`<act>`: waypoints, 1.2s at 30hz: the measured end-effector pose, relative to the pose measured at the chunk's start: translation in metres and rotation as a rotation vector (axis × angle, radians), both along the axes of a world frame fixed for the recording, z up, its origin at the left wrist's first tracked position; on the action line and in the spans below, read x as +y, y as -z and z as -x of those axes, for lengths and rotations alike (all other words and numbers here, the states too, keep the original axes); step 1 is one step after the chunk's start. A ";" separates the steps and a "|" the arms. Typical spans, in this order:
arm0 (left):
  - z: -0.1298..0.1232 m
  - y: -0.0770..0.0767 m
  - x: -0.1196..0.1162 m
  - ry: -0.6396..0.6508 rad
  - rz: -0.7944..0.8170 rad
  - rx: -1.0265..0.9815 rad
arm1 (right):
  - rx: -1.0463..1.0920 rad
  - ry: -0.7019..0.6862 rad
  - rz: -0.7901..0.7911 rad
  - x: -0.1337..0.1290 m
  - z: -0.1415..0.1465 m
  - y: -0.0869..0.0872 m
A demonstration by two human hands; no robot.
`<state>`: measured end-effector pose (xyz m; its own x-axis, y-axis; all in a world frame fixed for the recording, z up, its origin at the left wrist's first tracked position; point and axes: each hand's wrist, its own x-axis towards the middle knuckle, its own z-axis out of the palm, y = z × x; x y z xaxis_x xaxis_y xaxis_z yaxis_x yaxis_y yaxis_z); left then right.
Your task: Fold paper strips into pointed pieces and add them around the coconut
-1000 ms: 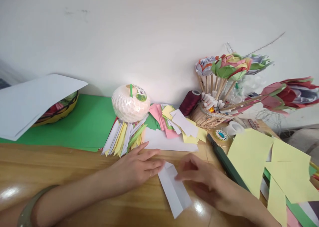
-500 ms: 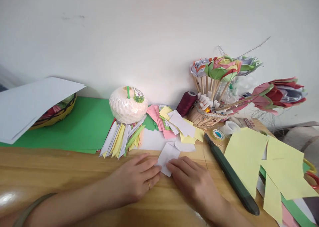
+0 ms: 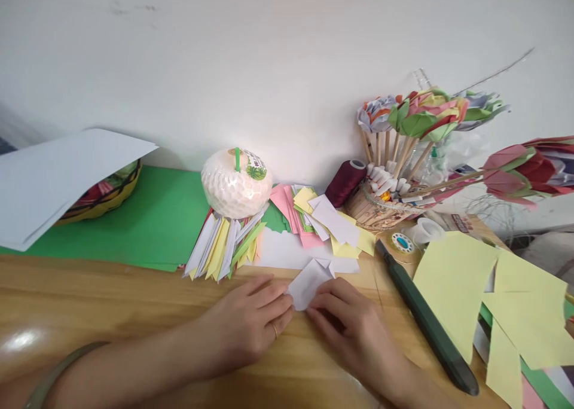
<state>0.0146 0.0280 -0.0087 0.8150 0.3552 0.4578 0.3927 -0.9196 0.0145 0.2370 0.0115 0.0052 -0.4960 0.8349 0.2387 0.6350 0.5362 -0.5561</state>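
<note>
A small piece of white paper (image 3: pixel 308 282), folded over at its top right corner, lies between my hands at the table's front. My left hand (image 3: pixel 249 322) holds the paper's left corner with its fingertips, a ring on one finger. My right hand (image 3: pixel 352 319) is closed at the lower right edge, thumb and fingers pinching it. The thumb of my left hand is partly hidden. Just beyond the paper are a white sheet (image 3: pixel 280 255) and a pile of pink, yellow, green and white slips (image 3: pixel 334 220).
Left of centre, a wrapped white coconut (image 3: pixel 235 188) rests against folded paper strips (image 3: pixel 224 247). A dark green cutter (image 3: pixel 428 319) and yellow paper (image 3: pixel 452 283) lie right. Behind stand a maroon thread spool (image 3: pixel 344 182) and a basket (image 3: pixel 370 211) of paper flowers. Green sheets (image 3: pixel 156 217) lie left.
The white paper has turned a little clockwise between my hands. My right fingers have shifted along its edge and curled more. The whole view has shifted slightly.
</note>
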 end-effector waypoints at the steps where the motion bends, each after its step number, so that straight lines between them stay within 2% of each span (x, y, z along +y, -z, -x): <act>1: -0.001 0.000 0.000 -0.005 0.007 -0.006 | 0.012 0.031 0.024 -0.001 0.001 0.001; 5: -0.005 -0.002 -0.002 -0.002 0.030 -0.053 | 0.015 0.110 0.055 -0.001 0.005 0.004; 9: -0.008 -0.001 -0.002 -0.015 0.042 -0.118 | 0.003 0.140 0.085 0.000 0.007 0.004; 15: -0.008 -0.002 -0.001 -0.022 0.070 -0.106 | -0.019 0.163 0.094 0.000 0.009 0.004; 18: -0.009 0.003 -0.003 -0.019 0.081 -0.030 | -0.024 0.161 0.077 0.000 0.009 0.005; 24: -0.014 0.018 -0.009 -0.121 0.133 0.058 | -0.047 0.166 0.060 0.002 0.009 0.004; 31: -0.011 0.002 -0.006 -0.048 0.098 0.119 | -0.090 0.185 0.043 0.000 0.010 0.002; 36: -0.010 0.001 -0.006 -0.026 0.100 0.139 | -0.094 0.185 0.038 0.001 0.011 0.002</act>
